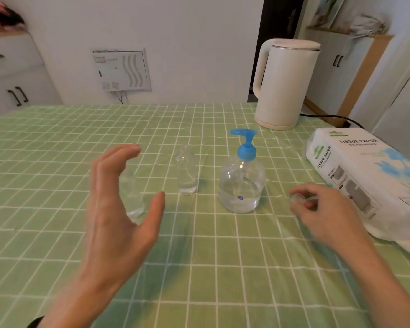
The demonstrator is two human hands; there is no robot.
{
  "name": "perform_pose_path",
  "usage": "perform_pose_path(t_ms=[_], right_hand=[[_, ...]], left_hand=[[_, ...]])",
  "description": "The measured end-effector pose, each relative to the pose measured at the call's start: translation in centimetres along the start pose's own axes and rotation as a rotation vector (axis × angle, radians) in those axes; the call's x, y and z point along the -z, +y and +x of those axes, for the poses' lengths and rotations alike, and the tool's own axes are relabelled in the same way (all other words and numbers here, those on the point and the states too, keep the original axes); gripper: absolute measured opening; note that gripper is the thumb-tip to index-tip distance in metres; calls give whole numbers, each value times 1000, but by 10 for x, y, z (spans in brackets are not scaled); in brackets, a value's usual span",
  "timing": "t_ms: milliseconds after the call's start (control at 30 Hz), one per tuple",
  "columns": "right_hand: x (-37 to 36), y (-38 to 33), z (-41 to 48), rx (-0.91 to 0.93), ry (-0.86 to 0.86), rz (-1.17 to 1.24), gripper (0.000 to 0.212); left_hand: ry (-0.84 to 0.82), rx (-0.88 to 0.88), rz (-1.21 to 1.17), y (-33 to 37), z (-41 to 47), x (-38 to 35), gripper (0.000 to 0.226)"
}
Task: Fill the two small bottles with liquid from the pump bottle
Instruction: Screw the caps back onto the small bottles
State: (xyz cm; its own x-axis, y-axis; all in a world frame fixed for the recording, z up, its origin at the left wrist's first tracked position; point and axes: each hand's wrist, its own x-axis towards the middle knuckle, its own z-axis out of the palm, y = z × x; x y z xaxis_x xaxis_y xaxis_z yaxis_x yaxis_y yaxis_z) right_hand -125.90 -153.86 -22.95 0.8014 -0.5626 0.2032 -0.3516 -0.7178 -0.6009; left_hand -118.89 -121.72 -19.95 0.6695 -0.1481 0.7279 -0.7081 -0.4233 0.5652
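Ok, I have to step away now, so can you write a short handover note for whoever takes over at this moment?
Left hand: open, cupped beside the left bottle, not gripping it.
Right hand: pinches a small clear cap, right of the pump bottle.
Middle bottle: upright between the other two.
Done: one cap seems to be off. Both small bottles look nearly empty, though the levels are hard to read.
Left: pump liquid into both small bottles.
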Motion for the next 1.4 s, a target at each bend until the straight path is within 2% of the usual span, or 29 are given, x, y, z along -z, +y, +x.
perform_pose_path(t_ms=[100,267,367,533,667,800,967,1167,1400], right_hand=[[5,-6,-1,40,51,146,14],[10,-15,-9,154,8,321,20],[10,-21,-11,189,-30,355,18],[14,-27,-15,234,-5,426,12],[15,-32,-18,253,30,459,12],[18,-38,-22,257,63,527,14],[19,-46,-29,266,66,631,18],[15,-60,-41,333,-64,790,21],[12,-69,-51,450,-194,785,25]], left_hand=[[-168,51,-87,13,1,-19,75],[-403,354,-83,4,8,-56,97],[-418,475,-135,-6,19,-72,89],[-342,551,-183,-21,25,-88,61],[-292,538,-179,-30,25,-93,38],[-287,525,-228,-26,23,-84,34],[-318,453,-321,-9,7,-60,39],[-423,340,-343,9,-19,-41,51],[-486,295,-295,6,-31,-36,51]])
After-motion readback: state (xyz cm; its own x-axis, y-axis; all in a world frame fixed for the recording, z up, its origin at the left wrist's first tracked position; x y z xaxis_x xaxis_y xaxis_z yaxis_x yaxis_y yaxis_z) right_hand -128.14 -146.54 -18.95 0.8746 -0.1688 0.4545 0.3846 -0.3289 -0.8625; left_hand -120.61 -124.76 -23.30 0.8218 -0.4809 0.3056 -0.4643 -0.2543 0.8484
